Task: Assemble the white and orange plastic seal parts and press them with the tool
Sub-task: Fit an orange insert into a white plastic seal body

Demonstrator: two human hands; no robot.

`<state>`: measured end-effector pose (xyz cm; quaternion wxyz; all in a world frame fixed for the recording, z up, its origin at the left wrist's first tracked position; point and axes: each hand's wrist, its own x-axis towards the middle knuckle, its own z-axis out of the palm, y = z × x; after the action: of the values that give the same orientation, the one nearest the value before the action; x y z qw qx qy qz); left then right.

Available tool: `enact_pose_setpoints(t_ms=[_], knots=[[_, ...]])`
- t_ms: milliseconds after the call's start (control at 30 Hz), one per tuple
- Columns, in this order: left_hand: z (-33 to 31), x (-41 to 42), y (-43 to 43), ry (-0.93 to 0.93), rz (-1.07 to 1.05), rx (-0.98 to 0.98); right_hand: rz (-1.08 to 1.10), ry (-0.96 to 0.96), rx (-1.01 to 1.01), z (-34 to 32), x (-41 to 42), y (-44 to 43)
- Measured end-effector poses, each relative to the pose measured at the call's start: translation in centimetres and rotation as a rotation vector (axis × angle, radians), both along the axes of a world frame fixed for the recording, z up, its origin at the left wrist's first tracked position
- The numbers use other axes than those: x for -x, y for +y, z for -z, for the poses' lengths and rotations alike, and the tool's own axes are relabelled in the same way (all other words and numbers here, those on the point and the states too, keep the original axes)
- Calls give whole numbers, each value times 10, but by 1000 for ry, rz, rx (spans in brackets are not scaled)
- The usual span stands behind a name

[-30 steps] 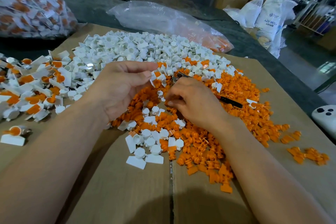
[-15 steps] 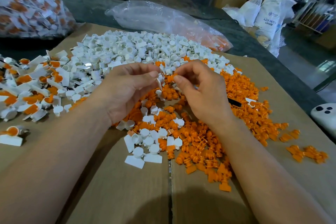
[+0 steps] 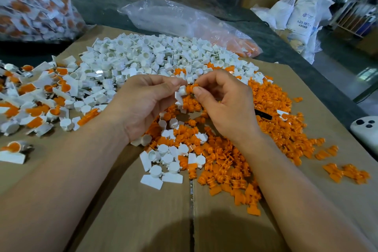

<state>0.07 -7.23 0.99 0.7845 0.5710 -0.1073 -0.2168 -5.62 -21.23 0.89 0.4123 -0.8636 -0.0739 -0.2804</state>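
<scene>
My left hand (image 3: 143,104) pinches a white seal part (image 3: 181,93) between thumb and fingers above the piles. My right hand (image 3: 223,106) pinches an orange seal part (image 3: 192,88) and holds it against the white one; the two parts touch. Beneath lie a heap of white parts (image 3: 155,57) at the back and a heap of orange parts (image 3: 272,122) to the right. The black handle of the tool (image 3: 263,114) pokes out from behind my right hand, lying on the orange heap.
Everything rests on a flattened cardboard sheet (image 3: 143,210). Assembled white-and-orange seals (image 3: 34,96) are spread at the left. A clear plastic bag (image 3: 180,20) lies behind the piles and a full bag of seals (image 3: 30,2) at the far left. A white device (image 3: 366,131) sits at the right edge.
My right hand rose from the orange heap and came up to my left hand, bringing an orange part against the white part. The tool handle is now mostly hidden.
</scene>
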Motion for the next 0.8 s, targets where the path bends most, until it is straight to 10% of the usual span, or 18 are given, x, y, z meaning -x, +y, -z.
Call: enact_pose_setpoints(t_ms=[800], knots=[[4, -2, 1, -59, 36, -89, -77, 92, -84, 1, 1, 4]])
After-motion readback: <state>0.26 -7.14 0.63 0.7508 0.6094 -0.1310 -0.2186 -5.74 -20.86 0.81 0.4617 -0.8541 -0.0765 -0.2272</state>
